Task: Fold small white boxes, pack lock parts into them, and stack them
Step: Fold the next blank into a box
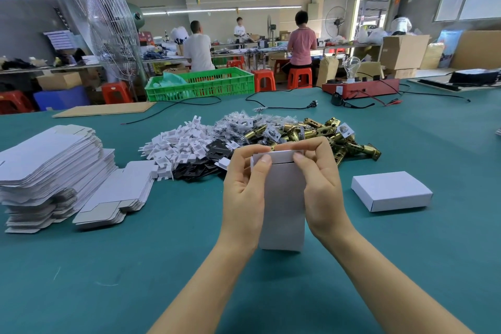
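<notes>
Hands, left hand point(245, 187) and right hand point(320, 184), grip white box point(283, 206).

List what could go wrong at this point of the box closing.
1. Both the left hand and the right hand pinch the top flap of the upright white box; pressing too hard may crease it.
2. The box stands on end, so it might tip or spill any contents.
3. The brass lock parts lie heaped close behind; a knock could scatter them.
</notes>
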The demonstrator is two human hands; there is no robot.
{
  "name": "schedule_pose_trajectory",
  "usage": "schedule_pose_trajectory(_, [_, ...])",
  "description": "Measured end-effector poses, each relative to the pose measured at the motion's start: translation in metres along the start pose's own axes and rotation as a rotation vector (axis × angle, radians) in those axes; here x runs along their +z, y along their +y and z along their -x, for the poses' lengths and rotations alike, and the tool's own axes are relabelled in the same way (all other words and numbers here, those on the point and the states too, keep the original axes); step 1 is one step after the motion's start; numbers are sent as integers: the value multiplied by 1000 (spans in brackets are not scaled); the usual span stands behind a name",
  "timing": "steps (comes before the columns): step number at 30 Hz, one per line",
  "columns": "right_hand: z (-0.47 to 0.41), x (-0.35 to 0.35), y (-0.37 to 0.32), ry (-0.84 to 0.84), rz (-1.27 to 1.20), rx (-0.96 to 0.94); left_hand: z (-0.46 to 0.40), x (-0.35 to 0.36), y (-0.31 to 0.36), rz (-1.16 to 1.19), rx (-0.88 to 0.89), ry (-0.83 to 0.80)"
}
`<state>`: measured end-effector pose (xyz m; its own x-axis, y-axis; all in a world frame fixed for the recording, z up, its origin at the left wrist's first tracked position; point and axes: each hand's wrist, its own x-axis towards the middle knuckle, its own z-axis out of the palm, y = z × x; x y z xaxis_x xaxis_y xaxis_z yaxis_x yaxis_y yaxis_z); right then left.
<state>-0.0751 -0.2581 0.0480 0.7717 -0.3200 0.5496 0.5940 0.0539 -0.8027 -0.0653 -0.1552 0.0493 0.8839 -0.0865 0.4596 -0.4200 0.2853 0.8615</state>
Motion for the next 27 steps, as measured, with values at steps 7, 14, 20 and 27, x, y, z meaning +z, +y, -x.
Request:
schedule_pose_trajectory(7, [2,0,2,-4,92,-48,2,-1,-1,-72,55,1])
schedule_pose_trajectory(14, [3,-1,4,11,122,-78,3,0,-1,-71,77,5])
schedule_pose_trajectory(20, [4,0,4,11,80,-58,1,-1,1,3,41,-40])
schedule_pose_trajectory(27, [1,-1,2,24,92,-39,-2,-3,2,10,-18,-57])
